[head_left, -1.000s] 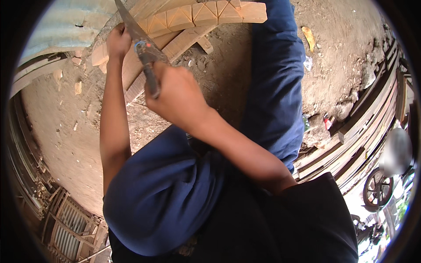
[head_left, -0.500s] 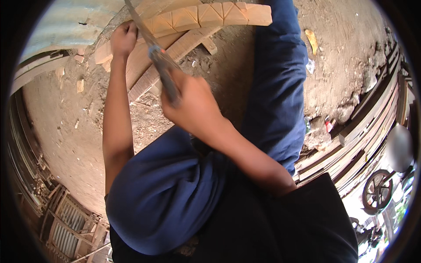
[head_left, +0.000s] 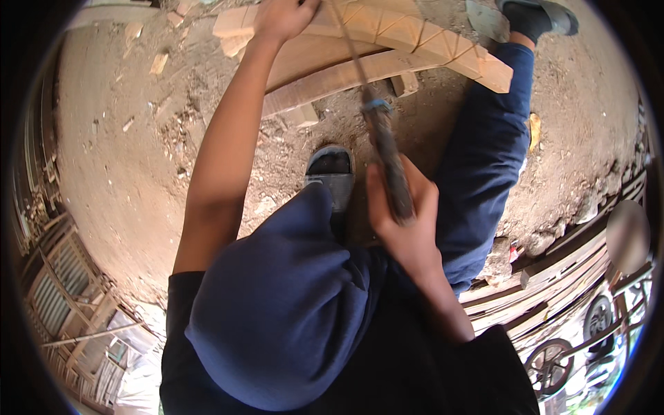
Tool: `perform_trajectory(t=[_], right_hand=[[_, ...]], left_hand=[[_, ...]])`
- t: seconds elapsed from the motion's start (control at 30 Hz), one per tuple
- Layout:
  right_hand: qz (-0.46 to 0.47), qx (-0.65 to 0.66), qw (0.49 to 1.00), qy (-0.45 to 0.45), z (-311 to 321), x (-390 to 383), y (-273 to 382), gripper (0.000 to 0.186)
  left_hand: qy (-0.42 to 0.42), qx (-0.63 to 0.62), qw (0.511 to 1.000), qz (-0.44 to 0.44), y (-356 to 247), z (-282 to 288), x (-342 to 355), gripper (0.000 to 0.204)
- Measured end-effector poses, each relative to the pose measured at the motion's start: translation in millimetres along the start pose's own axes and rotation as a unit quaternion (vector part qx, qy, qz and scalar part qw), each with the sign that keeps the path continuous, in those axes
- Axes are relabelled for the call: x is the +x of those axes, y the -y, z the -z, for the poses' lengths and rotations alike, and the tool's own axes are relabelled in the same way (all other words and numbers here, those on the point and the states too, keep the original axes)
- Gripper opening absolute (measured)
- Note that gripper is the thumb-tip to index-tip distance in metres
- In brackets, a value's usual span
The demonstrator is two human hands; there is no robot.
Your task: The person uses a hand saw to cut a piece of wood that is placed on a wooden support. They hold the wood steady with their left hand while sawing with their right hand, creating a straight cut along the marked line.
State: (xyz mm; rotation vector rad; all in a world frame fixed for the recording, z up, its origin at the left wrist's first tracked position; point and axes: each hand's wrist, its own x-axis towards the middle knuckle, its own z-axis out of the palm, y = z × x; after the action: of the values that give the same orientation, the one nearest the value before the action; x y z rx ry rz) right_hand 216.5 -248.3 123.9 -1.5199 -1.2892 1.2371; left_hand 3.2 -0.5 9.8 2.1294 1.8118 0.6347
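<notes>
A saw (head_left: 387, 149) is gripped in the right hand (head_left: 409, 242), just right of the middle of the frame, the fingers and thumb being closed around its dark handle. Its narrow blade is pointed up and slightly left to the upper edge, and a blue band (head_left: 377, 105) is seen where blade and handle meet. The left hand (head_left: 282, 21) is placed at the top of the frame, left of the blade, over a pale board (head_left: 238, 22); its fingers are partly cut off by the edge, so whether they are pinched on the wood or only rested there cannot be told. At the upper centre and right, a curved wooden beam (head_left: 443, 45) scored with slanting lines is crossed in view by the blade, though whether the two are touching cannot be made out. Below it a second curved plank (head_left: 332, 79) is laid, with a small wood block (head_left: 404, 84) near its right part. Lower down, near the centre, one sandalled foot (head_left: 332, 181) is set on the dirt ground (head_left: 131, 200); the other foot (head_left: 543, 19) is seen at the upper right, past a leg clothed in blue trousers (head_left: 487, 166). Long planks (head_left: 553, 280) are stacked at the lower right, above a spoked wheel (head_left: 551, 366)
</notes>
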Motion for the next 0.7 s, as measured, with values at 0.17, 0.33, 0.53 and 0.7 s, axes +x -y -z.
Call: perform_trajectory(t=[0.17, 0.33, 0.53, 0.7], right_hand=[[-0.026, 0.010, 1.000, 0.008, -12, 36, 6, 0.017], [-0.006, -0.009, 1.000, 0.002, -15, 25, -2, 0.016], [-0.041, -0.012, 0.999, 0.007, -1, 13, 14, 0.014], [-0.039, 0.020, 0.999, 0.012, -24, 39, 8, 0.016]], left_hand=[[0.016, -0.046, 0.998, 0.030, -2, 4, -2, 0.033], [0.020, -0.026, 0.999, 0.037, -5, 10, -6, 0.034], [0.010, -0.038, 0.998, 0.057, -5, 7, -5, 0.034], [0.038, -0.055, 0.995, 0.069, 6, 12, -5, 0.033]])
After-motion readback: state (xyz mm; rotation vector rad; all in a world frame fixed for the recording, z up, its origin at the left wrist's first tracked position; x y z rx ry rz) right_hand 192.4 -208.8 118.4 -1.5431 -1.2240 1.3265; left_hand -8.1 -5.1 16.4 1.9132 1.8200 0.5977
